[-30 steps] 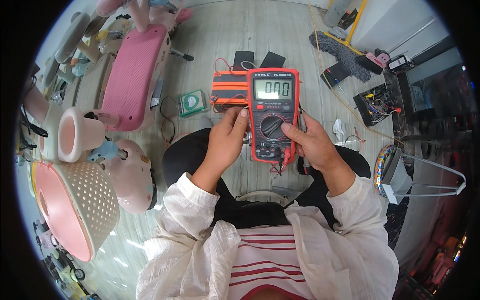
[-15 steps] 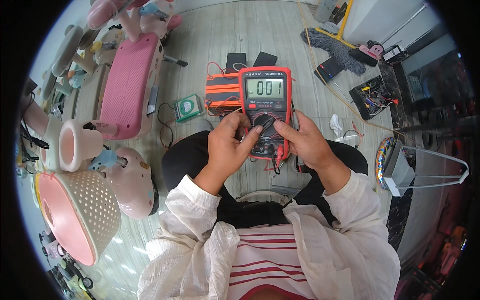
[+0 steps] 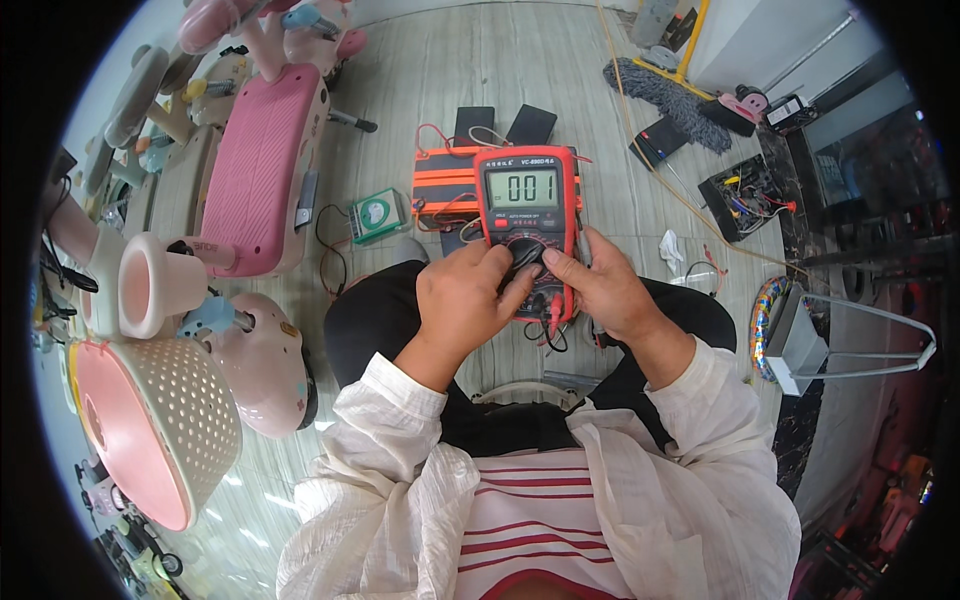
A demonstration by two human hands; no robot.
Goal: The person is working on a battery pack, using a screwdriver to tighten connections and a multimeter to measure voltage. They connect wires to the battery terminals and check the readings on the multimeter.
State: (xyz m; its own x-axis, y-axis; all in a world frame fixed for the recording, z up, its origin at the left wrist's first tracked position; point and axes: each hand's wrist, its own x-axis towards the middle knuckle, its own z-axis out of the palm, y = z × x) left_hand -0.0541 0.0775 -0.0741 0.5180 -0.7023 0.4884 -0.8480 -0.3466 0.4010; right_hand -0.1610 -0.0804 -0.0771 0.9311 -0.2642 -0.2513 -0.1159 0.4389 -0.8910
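A red and black digital multimeter (image 3: 526,222) is held up in front of my lap, its screen lit with digits. My left hand (image 3: 462,292) reaches to it from the left, thumb and fingers pinching the rotary dial (image 3: 524,252). Along the right edge, my right hand (image 3: 610,285) grips the case, its thumb beside the dial and its other fingers hidden underneath. Red and black test lead plugs (image 3: 553,304) sit in the meter's lower sockets. Behind the meter, partly covered, an orange and black block with wires (image 3: 445,180) lies on the floor.
A green and white box (image 3: 376,215) and two black flat pieces (image 3: 474,126) lie nearby. To the right are an open black case with wires (image 3: 748,197) and a grey mop (image 3: 665,100). Pink ride-on scooters (image 3: 262,165) and a perforated basket (image 3: 185,420) crowd the left.
The multimeter has come slightly nearer and tilted a little. My left fingers have moved up and closed over the dial, while my right hand keeps its hold.
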